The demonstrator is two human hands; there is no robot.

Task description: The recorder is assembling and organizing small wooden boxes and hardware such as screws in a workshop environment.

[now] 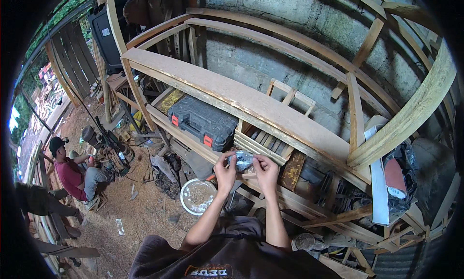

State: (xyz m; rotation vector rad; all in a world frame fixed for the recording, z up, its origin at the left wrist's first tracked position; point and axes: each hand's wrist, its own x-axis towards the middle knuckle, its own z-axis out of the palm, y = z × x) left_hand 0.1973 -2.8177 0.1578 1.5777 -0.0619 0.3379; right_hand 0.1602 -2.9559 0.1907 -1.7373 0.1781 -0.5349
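Observation:
Between my two hands is a small clear plastic bag (244,160) with something dark inside, too small to make out. The fingers of my left hand (225,173) pinch its left edge. On the opposite edge, my right hand (266,172) grips with thumb and fingers. Both hands are held in front of a wooden frame, near its lower rail (186,136). Just beyond them, a black tool case (203,122) with orange-red latches lies on the lower shelf, beside a stack of wooden slats (258,148).
A long board (232,93) tops the frame before a block wall (270,35). A white round basin (198,197) sits on the littered dirt floor. To the right, a box (379,192) holds a sanding disc (395,178). At left, a person in red (72,180) sits low beside tools.

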